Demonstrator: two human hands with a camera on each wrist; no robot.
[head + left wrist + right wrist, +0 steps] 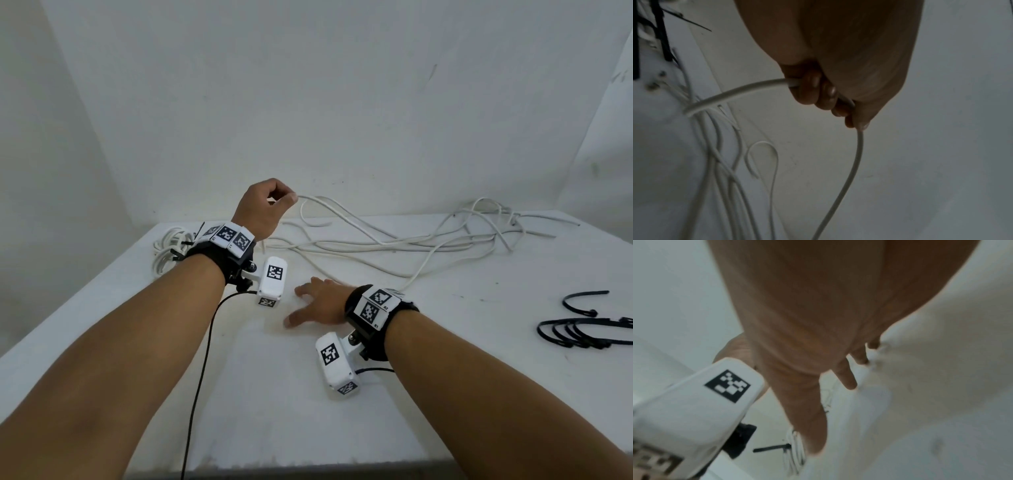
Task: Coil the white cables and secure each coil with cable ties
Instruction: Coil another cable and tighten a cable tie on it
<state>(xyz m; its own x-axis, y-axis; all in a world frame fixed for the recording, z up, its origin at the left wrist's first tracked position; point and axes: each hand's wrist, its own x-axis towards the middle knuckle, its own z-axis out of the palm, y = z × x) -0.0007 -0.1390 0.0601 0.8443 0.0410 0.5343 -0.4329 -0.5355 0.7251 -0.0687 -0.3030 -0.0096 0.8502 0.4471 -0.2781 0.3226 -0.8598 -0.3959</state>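
Observation:
My left hand [270,202] is raised above the back of the white table [274,394] and grips a white cable [346,214] near its end. In the left wrist view the curled fingers [818,94] close round that cable [849,170], which hangs down toward the table. The cable joins a loose tangle of white cables [445,240] spread across the back right. My right hand [315,305] hovers low over the table's middle, fingers spread and holding nothing. A finished white coil [169,250] bound with a black tie lies at the back left, partly behind my left wrist.
Several black cable ties [582,329] lie at the right edge of the table. White walls close in the back and both sides. A black lead [202,377] runs from the left wrist camera down over the front edge.

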